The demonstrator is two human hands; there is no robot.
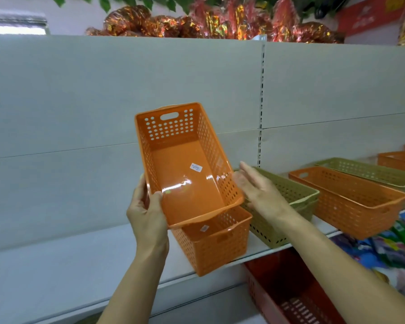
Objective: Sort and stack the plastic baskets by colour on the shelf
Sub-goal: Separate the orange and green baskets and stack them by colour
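The left hand point(147, 209) grips the near corner of an orange basket point(185, 164), with the thumb inside on the floor of it and the fingers curled round the outside wall. This basket is tipped up, so its open top faces the camera, and its low end sits just inside a second orange basket point(216, 244) standing on the shelf point(56, 272). Much of the second basket is hidden behind the tipped one. A small white sticker lies on the floor of each; the print is too small to read. The right hand point(257, 188) is loose, with fingers straight, holding nothing; it is right beside the tipped basket's right wall, but whether it touches cannot be told. Behind that hand, on the shelf, sits a green basket point(288, 206), partly covered by the hand and arm. Further right along the shelf are a long orange basket point(351, 202), another green basket point(369, 171) behind it, and more orange ones point(400, 157) cut off by the picture's edge. Below the shelf, a red basket point(288, 291) shows only in part. Shiny red and gold decorations point(220, 22) are blurry on top.
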